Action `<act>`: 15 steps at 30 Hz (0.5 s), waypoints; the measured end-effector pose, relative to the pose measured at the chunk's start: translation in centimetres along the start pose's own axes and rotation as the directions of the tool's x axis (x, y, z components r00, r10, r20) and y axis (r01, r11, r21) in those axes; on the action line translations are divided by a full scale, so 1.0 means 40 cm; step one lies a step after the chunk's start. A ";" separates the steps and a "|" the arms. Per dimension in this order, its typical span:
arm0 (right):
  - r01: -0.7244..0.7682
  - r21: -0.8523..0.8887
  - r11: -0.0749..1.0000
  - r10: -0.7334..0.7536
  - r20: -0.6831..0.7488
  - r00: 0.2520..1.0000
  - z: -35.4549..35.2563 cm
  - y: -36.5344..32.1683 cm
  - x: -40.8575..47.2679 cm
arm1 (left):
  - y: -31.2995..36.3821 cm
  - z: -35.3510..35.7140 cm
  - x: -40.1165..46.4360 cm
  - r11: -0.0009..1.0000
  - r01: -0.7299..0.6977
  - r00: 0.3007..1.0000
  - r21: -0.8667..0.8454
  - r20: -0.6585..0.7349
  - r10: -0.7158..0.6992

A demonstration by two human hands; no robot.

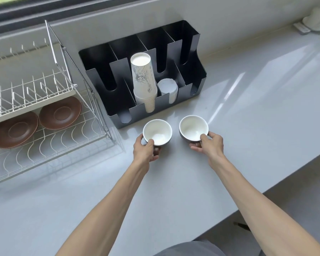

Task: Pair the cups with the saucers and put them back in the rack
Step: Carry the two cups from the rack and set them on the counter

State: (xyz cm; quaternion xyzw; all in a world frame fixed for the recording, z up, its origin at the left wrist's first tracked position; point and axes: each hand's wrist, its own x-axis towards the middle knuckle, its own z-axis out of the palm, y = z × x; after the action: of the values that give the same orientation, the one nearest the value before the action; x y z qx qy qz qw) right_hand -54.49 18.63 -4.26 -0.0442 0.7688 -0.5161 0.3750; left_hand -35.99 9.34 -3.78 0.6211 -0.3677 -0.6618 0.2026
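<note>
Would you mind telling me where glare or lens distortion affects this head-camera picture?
Head view: window light throws bright reflected streaks across the glossy countertop right of the black organizer; wide-angle distortion bows the counter edges and the dish rack; the white crockery at the far right corner is soft and overexposed; both cups stay sharp.

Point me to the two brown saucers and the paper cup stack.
Left saucer (14, 130), head view: centre well.
Right saucer (60, 113), head view: centre well.
Paper cup stack (143, 78), head view: side wall of the top cup.
</note>
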 end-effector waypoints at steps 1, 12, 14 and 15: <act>0.001 0.002 1.000 -0.001 -0.001 1.000 0.002 -0.001 0.002 | 0.001 0.003 0.003 1.000 0.001 1.000 -0.002 0.001 -0.001; -0.013 0.019 1.000 0.013 -0.028 1.000 0.000 0.013 0.016 | -0.001 0.023 0.010 1.000 0.010 1.000 0.002 -0.001 -0.010; -0.013 0.019 1.000 0.014 -0.031 0.999 -0.002 0.015 0.016 | -0.002 0.025 0.008 1.000 0.010 1.000 0.011 -0.001 -0.010; -0.011 0.017 1.000 0.012 -0.030 0.999 -0.003 0.014 0.016 | -0.002 0.026 0.006 1.000 0.010 1.000 0.012 -0.001 -0.010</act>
State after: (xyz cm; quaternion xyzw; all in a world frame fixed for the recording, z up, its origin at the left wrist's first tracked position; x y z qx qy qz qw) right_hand -54.84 18.70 -5.05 -0.0288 0.7704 -0.5209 0.3665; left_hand -37.02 9.46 -4.06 0.6243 -0.3684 -0.6604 0.1958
